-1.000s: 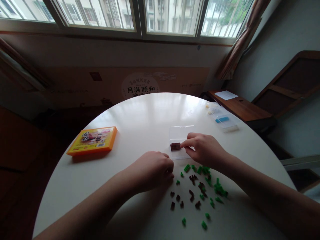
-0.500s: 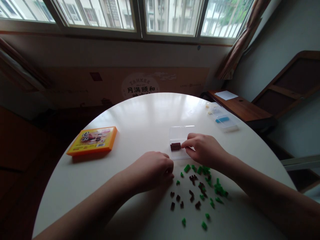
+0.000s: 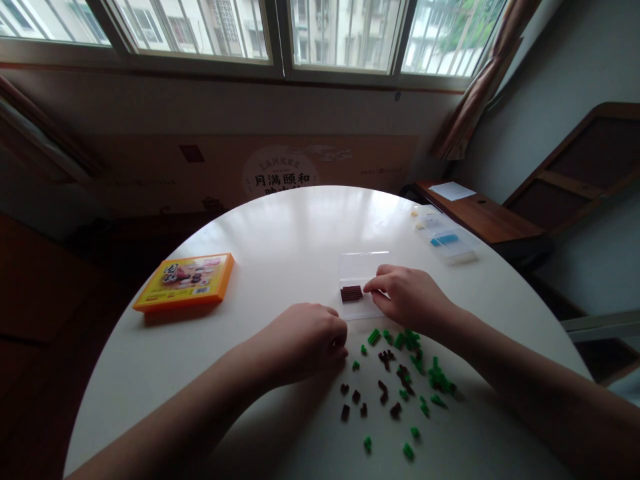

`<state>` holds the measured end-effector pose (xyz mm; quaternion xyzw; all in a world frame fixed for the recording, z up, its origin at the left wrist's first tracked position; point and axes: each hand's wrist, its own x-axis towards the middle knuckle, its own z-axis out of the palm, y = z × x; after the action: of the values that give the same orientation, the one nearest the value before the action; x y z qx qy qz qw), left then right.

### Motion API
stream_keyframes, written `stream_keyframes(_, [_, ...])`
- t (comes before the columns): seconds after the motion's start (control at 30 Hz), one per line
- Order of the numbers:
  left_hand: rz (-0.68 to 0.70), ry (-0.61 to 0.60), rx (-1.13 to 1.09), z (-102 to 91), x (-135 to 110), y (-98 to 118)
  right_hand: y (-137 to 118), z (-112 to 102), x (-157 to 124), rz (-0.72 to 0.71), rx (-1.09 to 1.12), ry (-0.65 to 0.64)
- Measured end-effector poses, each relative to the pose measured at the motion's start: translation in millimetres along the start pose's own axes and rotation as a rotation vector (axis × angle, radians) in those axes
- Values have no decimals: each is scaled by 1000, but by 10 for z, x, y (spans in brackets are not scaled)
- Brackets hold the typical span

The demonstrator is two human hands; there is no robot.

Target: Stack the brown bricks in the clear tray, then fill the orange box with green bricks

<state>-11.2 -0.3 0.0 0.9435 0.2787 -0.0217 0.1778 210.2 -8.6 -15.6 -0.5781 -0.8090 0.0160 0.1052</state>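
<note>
A brown block of small studded bricks (image 3: 351,293) lies in the left part of an open clear plastic box (image 3: 356,311). Just right of that block is my right hand (image 3: 411,293), over the box, index finger and thumb apart with nothing visible between them. My left hand (image 3: 305,340) rests low over the table left of the loose pieces, its fingers curled closed; whatever they may hold is hidden. Loose green bricks (image 3: 440,377) and brown bricks (image 3: 384,392) lie scattered in front of the box, between my forearms.
All this stands on a round white table (image 3: 280,267). An orange-and-yellow box (image 3: 185,280) lies at the left. Toward the right rear edge is another clear box (image 3: 457,250) with a blue piece (image 3: 445,239). Beyond the table stands a brown wooden desk (image 3: 490,217).
My right index fingertip has drawn back slightly to the right from the brown block. My left hand and the loose bricks have stayed in place.
</note>
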Motion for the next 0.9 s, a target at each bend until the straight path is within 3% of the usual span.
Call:
stream_keyframes(0.5, [14, 23, 8, 16, -3, -8, -20, 24, 17, 4, -8, 2])
stream_keyframes(0.9, [78, 79, 40, 47, -25, -61, 6, -149, -96, -47, 58, 100])
